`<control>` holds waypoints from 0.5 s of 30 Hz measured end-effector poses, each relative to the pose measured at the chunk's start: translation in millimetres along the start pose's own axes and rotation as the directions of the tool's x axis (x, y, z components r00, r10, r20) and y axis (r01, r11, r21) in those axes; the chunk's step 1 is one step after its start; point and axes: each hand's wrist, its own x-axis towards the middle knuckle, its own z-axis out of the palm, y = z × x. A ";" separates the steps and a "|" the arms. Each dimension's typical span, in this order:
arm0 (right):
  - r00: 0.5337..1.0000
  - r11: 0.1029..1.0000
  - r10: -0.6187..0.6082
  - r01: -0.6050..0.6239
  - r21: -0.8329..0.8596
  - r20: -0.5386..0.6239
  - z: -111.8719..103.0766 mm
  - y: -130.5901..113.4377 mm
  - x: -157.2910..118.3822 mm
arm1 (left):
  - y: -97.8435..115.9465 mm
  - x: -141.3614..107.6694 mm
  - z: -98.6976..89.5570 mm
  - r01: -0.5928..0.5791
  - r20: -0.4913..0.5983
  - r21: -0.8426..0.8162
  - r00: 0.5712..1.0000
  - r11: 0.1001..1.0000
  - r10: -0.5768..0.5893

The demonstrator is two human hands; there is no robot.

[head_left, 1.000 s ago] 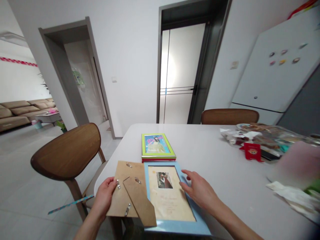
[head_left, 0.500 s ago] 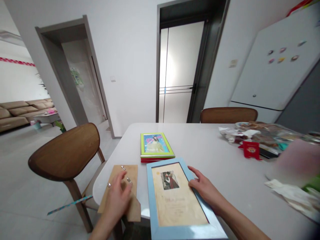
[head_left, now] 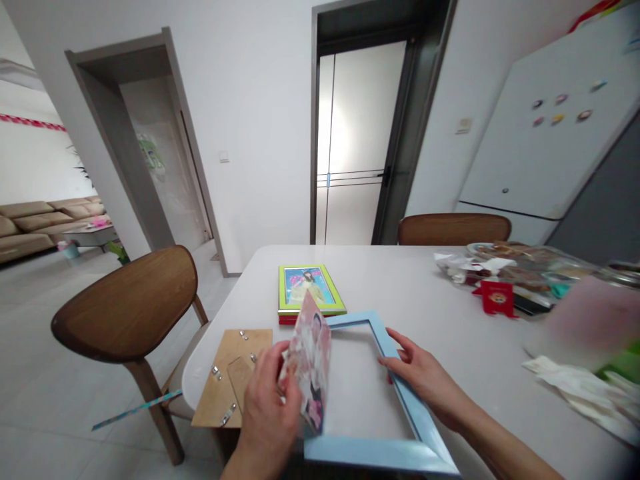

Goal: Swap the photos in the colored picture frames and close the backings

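My left hand (head_left: 273, 400) is closed on a picture print (head_left: 314, 363), which stands tilted on edge over the left side of a light blue picture frame (head_left: 367, 448). Pinkish figures show on the print's visible face; its other side is turned away. Through the frame's opening I see the white tabletop. My right hand (head_left: 423, 373) grips the frame's right side, thumb on top and fingers around the outer edge. A wooden backing board (head_left: 213, 393) with metal clips lies left of my left hand. Beyond the frame, a green picture frame (head_left: 327, 309) rests on a red one (head_left: 286, 320).
Along the right of the white table (head_left: 390, 280) are plastic-wrapped items (head_left: 530, 260), a red packet (head_left: 497, 298), a pinkish cover (head_left: 585, 323) and white tissue (head_left: 575, 383). Wooden chairs stand at the left (head_left: 130, 307) and far side (head_left: 455, 229).
My left hand has moved right from the backing board and lifted the print out of the blue frame, tilting it up. My right hand stays on the frame's right side.
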 end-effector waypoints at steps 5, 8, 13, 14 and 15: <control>0.991 0.904 -0.077 0.025 -0.426 -0.106 -8.3 30.3 12.1 | -52.5 -19.4 -14.9 0.192 0.082 0.099 0.976 0.976 -0.200; 0.979 0.783 -0.139 0.018 -0.622 -0.146 -7.8 35.2 14.2 | -63.2 -27.7 -15.1 0.226 0.149 0.223 0.953 0.948 -0.263; 0.978 0.685 -0.173 0.034 -0.727 -0.117 -5.6 36.0 14.3 | -66.3 -28.0 -17.2 0.159 0.182 0.368 0.954 0.916 -0.238; 0.978 0.673 -0.178 0.038 -0.739 -0.112 -5.3 36.1 14.3 | -67.0 -27.8 -17.8 0.136 0.184 0.389 0.958 0.911 -0.222; 0.977 0.662 -0.183 0.043 -0.749 -0.106 -5.3 36.4 14.3 | -67.8 -27.7 -18.4 0.114 0.185 0.408 0.961 0.906 -0.205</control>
